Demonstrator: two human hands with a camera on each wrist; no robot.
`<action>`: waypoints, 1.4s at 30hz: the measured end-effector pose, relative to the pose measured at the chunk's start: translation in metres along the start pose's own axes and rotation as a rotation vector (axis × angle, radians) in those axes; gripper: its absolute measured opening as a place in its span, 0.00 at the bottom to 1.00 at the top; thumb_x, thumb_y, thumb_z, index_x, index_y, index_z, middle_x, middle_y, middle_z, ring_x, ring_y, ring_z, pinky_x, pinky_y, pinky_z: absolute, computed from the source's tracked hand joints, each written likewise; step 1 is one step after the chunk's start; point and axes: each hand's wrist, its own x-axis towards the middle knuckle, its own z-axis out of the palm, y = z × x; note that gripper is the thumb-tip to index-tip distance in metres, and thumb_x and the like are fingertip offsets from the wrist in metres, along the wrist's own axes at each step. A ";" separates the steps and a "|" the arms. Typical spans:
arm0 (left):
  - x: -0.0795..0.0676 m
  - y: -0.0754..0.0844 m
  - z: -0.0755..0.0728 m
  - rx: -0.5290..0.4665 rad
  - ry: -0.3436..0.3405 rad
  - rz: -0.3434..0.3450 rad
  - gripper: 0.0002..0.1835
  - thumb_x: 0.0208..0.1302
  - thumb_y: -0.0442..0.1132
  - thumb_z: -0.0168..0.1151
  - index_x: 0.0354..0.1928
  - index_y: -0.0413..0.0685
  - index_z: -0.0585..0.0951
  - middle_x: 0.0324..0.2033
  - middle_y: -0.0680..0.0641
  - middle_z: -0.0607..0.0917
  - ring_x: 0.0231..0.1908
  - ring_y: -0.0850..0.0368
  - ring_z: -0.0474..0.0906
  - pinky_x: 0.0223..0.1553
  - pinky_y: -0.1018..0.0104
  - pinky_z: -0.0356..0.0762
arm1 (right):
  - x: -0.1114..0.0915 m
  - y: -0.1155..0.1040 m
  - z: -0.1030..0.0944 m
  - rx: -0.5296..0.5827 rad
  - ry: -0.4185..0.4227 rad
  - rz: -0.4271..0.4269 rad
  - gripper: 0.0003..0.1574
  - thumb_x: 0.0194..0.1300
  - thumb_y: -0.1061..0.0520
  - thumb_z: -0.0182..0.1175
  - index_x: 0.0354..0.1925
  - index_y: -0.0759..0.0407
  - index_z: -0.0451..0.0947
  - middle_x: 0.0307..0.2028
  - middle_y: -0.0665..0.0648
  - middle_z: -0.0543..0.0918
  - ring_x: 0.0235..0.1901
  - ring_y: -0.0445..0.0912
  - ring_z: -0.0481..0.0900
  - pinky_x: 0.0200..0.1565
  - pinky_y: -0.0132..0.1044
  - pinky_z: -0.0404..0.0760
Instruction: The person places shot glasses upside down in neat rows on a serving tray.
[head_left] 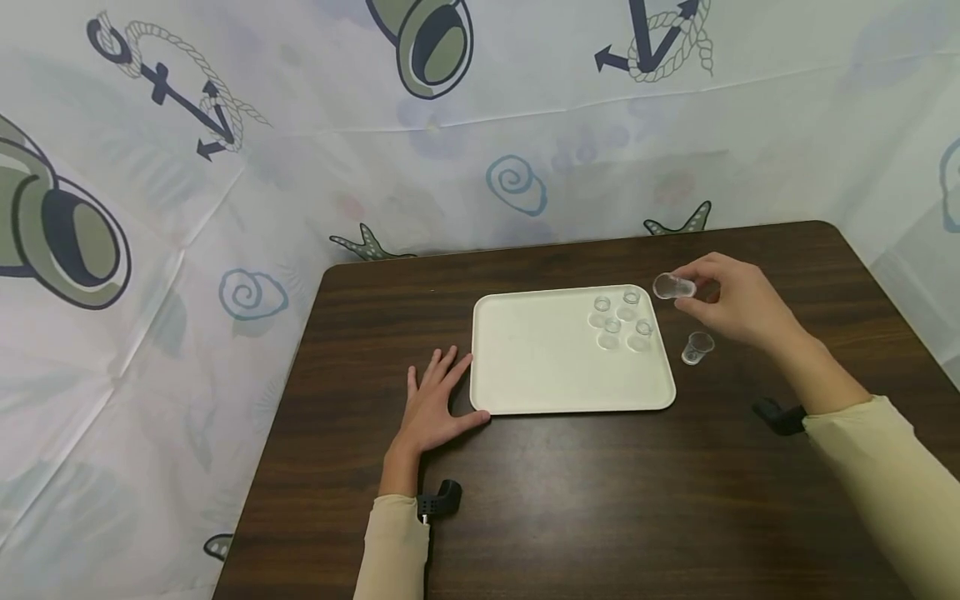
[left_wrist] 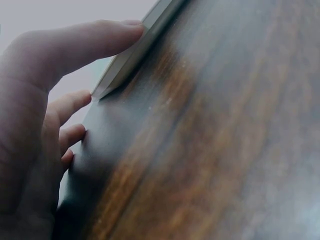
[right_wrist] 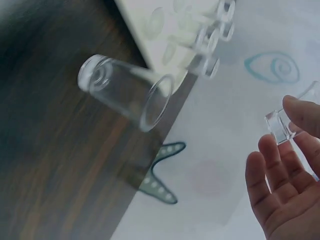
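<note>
While one left hand lies at the lower centre-left of the head view, its five fingers spread, one right hand at the upper right pinches a single held cup between thumb and fingers. That clear cup is tipped on its side, its wide mouth towards the left of the frame, just beyond the right edge of the one cream tray.

Six clear cups show in all. Four inverted cups stand in the upper right part of the tray, two behind and two in front, narrow bases up. One upright cup stands on the brown table, right of the tray and below the held one. The left thumb touches the tray's lower left corner; the index fingertip is at its left edge.

Two pale sleeves and two dark wrist devices appear, one pair per arm. Behind, two anchors are printed on the white cloth.
</note>
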 end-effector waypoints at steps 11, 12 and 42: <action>0.000 0.000 0.001 -0.006 0.008 -0.001 0.53 0.46 0.77 0.59 0.74 0.66 0.57 0.74 0.48 0.54 0.74 0.46 0.43 0.65 0.31 0.31 | 0.032 -0.031 0.032 -0.177 -0.154 -0.083 0.21 0.59 0.59 0.66 0.52 0.56 0.81 0.48 0.55 0.77 0.37 0.50 0.77 0.37 0.46 0.77; 0.000 0.000 0.001 -0.007 0.009 -0.002 0.53 0.46 0.77 0.59 0.74 0.65 0.57 0.74 0.49 0.54 0.74 0.46 0.43 0.65 0.31 0.30 | 0.034 -0.032 0.035 -0.193 -0.158 -0.098 0.21 0.58 0.59 0.66 0.52 0.56 0.81 0.48 0.55 0.77 0.37 0.49 0.77 0.35 0.45 0.77; 0.002 -0.002 0.005 0.003 0.011 0.001 0.53 0.46 0.77 0.58 0.74 0.67 0.57 0.74 0.50 0.54 0.74 0.47 0.42 0.65 0.31 0.31 | 0.059 -0.059 0.098 -0.476 -0.134 -0.477 0.16 0.55 0.74 0.61 0.41 0.61 0.79 0.36 0.57 0.75 0.35 0.51 0.73 0.28 0.37 0.72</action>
